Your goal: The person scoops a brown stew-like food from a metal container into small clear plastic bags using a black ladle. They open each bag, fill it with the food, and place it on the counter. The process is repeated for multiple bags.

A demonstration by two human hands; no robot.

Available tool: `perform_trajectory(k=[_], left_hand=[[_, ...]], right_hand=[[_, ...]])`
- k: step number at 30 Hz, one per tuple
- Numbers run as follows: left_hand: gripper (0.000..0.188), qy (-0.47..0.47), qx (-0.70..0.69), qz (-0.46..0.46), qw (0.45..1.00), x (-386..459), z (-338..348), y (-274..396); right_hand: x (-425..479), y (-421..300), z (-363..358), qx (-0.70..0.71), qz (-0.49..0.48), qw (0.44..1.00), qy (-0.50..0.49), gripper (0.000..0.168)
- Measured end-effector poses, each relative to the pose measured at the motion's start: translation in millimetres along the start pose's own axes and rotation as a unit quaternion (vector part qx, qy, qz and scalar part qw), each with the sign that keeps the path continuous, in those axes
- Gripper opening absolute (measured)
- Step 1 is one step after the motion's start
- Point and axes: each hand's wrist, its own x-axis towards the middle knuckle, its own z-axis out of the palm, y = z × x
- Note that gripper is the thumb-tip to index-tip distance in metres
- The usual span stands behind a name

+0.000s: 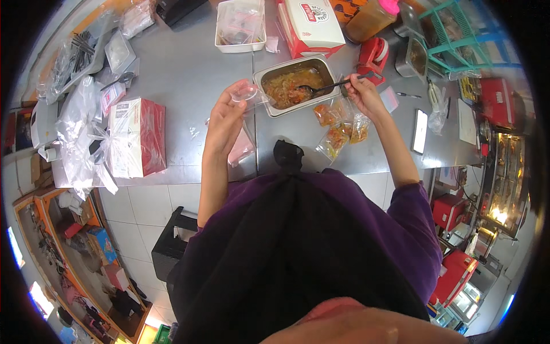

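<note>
My left hand [227, 116] holds a small clear plastic bag [258, 99] by its upper part, at the left rim of a rectangular steel food pan [296, 111]. In the pan lies a chunky reddish-orange sauce [281, 88] with yellowish liquid. My right hand [364, 96] grips the handle of a black plastic spoon [328, 87], whose bowl rests in the sauce. Several filled clear bags [333, 139] of orange sauce lie on the steel table just below the pan. A pack of pinkish plastic bags [241, 146] lies below my left hand.
Behind the pan stand a white tray [220, 45] of plastic bags, a printed food box [316, 26], a sauce bottle [371, 19] and a red tape dispenser [373, 56]. A bagged box [135, 137] sits at left, a phone [420, 131] at right. A black chair [169, 245] stands behind me.
</note>
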Motion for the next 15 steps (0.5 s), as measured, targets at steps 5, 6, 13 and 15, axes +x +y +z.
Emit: perform_trajectory(k=[5, 6, 13, 15], left_hand=[[0.035, -0.017, -0.054, 0.022, 0.998, -1, -5, 5], [0.032, -0.022, -0.078, 0.031, 0.996, -2, -5, 5], [0.034, -0.011, -0.123, 0.034, 0.992, -7, -16, 4], [0.039, 0.005, -0.123, 0.043, 0.991, -8, -16, 3]], right_hand=[[2, -2, 2, 0.022, 0.022, 0.999, 0.017, 0.021], [3, -3, 4, 0.026, 0.029, 0.999, 0.025, 0.021], [-3, -10, 29, -0.053, -0.052, 0.994, 0.077, 0.022], [-4, -4, 49, -0.097, -0.113, 0.986, 0.079, 0.022]])
